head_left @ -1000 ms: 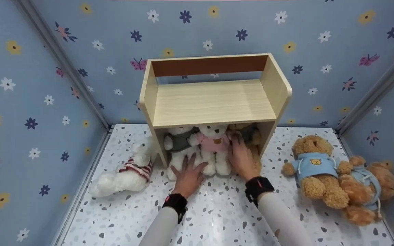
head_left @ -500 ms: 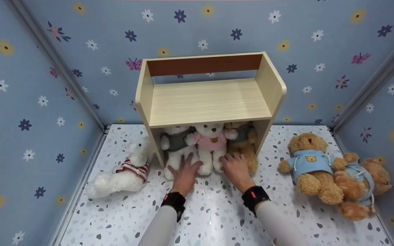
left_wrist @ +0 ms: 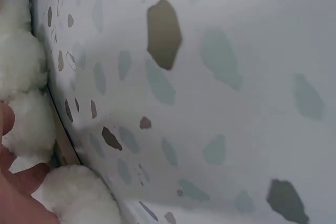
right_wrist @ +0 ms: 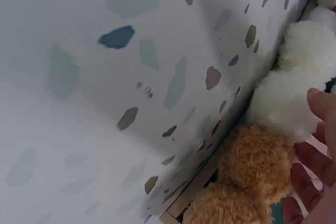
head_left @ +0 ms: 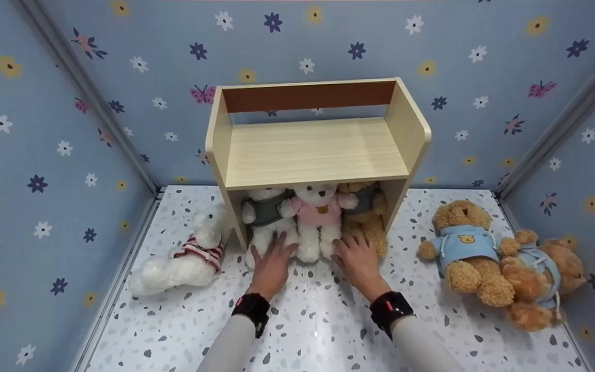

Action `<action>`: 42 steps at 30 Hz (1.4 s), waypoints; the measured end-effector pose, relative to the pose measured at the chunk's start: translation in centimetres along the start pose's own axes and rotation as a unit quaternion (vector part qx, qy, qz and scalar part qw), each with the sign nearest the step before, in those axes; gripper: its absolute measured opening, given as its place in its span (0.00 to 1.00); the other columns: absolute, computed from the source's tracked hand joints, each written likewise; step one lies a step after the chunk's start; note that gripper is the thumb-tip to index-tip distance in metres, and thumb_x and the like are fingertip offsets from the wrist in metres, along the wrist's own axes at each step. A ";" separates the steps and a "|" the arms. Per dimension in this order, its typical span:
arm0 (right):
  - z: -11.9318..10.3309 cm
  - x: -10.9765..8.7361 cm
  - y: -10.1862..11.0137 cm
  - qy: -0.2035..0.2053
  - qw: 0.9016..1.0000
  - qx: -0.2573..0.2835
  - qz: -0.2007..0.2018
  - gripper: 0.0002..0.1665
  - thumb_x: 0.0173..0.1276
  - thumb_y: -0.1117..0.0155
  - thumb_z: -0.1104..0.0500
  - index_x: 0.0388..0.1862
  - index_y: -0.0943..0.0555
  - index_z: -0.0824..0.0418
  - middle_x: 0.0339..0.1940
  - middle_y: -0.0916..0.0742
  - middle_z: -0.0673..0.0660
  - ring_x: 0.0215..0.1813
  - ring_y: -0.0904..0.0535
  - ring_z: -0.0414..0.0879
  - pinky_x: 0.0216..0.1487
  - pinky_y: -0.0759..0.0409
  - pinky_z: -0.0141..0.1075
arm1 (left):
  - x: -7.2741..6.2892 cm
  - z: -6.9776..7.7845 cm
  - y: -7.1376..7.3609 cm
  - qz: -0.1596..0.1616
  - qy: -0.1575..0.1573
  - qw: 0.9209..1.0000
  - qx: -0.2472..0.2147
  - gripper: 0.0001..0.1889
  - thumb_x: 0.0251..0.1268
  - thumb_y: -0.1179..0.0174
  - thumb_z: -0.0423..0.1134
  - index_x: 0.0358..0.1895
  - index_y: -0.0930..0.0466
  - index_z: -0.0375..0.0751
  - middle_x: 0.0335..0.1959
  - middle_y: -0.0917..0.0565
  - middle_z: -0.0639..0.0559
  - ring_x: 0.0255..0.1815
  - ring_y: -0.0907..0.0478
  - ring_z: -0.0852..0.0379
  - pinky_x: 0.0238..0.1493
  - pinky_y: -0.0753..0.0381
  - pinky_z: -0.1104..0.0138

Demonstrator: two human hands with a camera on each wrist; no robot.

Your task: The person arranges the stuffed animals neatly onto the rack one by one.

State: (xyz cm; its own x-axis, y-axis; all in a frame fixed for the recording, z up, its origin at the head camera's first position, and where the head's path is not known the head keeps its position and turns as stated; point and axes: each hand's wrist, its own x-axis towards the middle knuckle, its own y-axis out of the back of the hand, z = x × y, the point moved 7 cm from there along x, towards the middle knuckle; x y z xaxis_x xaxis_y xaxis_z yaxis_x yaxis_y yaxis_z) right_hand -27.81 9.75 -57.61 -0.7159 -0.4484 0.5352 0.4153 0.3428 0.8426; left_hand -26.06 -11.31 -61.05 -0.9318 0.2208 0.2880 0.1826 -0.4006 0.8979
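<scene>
Under a light wooden shelf (head_left: pixel 318 150) sit three plush bears: a white bear in a grey top (head_left: pixel 265 214), a white bear in a pink top (head_left: pixel 319 214) and a brown bear (head_left: pixel 367 212). My left hand (head_left: pixel 271 258) lies flat with straight fingers against the grey-top bear's legs (left_wrist: pixel 31 124). My right hand (head_left: pixel 357 256) rests open at the feet of the pink-top bear (right_wrist: pixel 286 103) and the brown bear (right_wrist: pixel 252 166). Neither hand grips anything.
A white plush dog in a striped top (head_left: pixel 184 258) lies left of the shelf. Two brown bears in blue hoodies (head_left: pixel 465 248) (head_left: pixel 540 279) sit at the right. Floral blue walls close in on three sides of the speckled white floor (head_left: pixel 323 330).
My right hand has drawn back from the brown bear's chest down to the bears' feet. My left hand stayed on the grey-top bear's legs, sliding slightly forward.
</scene>
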 end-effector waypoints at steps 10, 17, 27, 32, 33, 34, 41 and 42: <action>1.9 -2.9 3.0 -0.029 0.998 0.049 0.005 0.13 0.67 0.24 0.56 0.48 0.13 0.58 0.50 0.14 0.59 0.55 0.20 0.61 0.51 0.25 0.59 | -3.2 -0.2 3.5 0.043 -0.042 0.997 -0.053 0.15 0.75 0.44 0.26 0.60 0.20 0.36 0.67 0.23 0.32 0.69 0.28 0.30 0.68 0.34 0.33; 3.9 -4.4 4.6 -0.061 0.997 0.051 -0.012 0.12 0.69 0.26 0.58 0.50 0.13 0.58 0.53 0.14 0.61 0.56 0.20 0.62 0.51 0.25 0.61 | -4.0 -0.3 7.9 0.138 -0.074 0.986 -0.053 0.12 0.72 0.40 0.28 0.54 0.15 0.36 0.58 0.16 0.39 0.60 0.20 0.40 0.61 0.20 0.50; 5.0 -5.3 5.7 -0.063 0.997 0.045 0.021 0.13 0.68 0.25 0.59 0.51 0.13 0.57 0.52 0.14 0.61 0.53 0.19 0.64 0.49 0.23 0.64 | -4.0 -3.7 14.2 0.258 -0.051 0.964 -0.038 0.09 0.65 0.37 0.23 0.45 0.13 0.35 0.43 0.13 0.42 0.44 0.15 0.41 0.46 0.17 0.49; 5.2 -5.4 6.0 -0.065 0.997 0.042 0.027 0.12 0.68 0.26 0.59 0.50 0.13 0.58 0.52 0.14 0.62 0.53 0.18 0.64 0.50 0.22 0.64 | -4.0 -5.9 16.2 0.280 -0.013 0.960 -0.016 0.10 0.64 0.38 0.22 0.47 0.15 0.31 0.47 0.15 0.37 0.48 0.17 0.37 0.50 0.19 0.46; 5.2 -5.5 6.0 -0.066 0.997 0.042 0.027 0.12 0.68 0.26 0.59 0.50 0.13 0.59 0.52 0.14 0.62 0.53 0.19 0.64 0.50 0.22 0.64 | -4.0 -6.4 16.5 0.280 -0.001 0.960 -0.014 0.11 0.64 0.37 0.23 0.49 0.16 0.30 0.49 0.16 0.36 0.49 0.18 0.36 0.51 0.20 0.45; 5.2 -5.5 6.0 -0.066 0.997 0.041 0.028 0.13 0.68 0.26 0.59 0.50 0.13 0.59 0.52 0.14 0.62 0.53 0.19 0.64 0.50 0.22 0.64 | -4.0 -6.8 16.7 0.275 0.014 0.961 -0.012 0.13 0.65 0.37 0.23 0.52 0.18 0.29 0.52 0.17 0.34 0.52 0.19 0.35 0.53 0.21 0.44; 5.2 -5.8 5.9 -0.064 0.997 0.041 0.027 0.13 0.67 0.25 0.59 0.50 0.13 0.59 0.51 0.14 0.61 0.52 0.18 0.62 0.49 0.22 0.62 | -4.0 -11.3 16.2 0.136 0.191 0.972 -0.021 0.38 0.72 0.35 0.40 0.75 0.41 0.22 0.69 0.32 0.23 0.66 0.30 0.27 0.65 0.29 0.40; 5.2 -5.8 5.9 -0.066 0.997 0.044 0.026 0.13 0.68 0.25 0.59 0.50 0.13 0.59 0.51 0.14 0.61 0.52 0.19 0.62 0.49 0.22 0.62 | -4.2 -12.0 15.9 0.109 0.216 0.970 -0.024 0.41 0.72 0.36 0.42 0.77 0.45 0.22 0.70 0.33 0.21 0.66 0.30 0.25 0.64 0.29 0.39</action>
State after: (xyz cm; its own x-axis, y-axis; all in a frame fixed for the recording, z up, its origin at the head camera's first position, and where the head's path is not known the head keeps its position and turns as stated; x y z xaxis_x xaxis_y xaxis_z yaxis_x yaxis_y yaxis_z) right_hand -24.14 18.63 -56.02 -0.7648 -0.3184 0.5601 0.4068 0.4354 0.8031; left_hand -23.01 -29.22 -51.99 -0.9193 -0.2622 0.2935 0.3846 -0.4400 0.8115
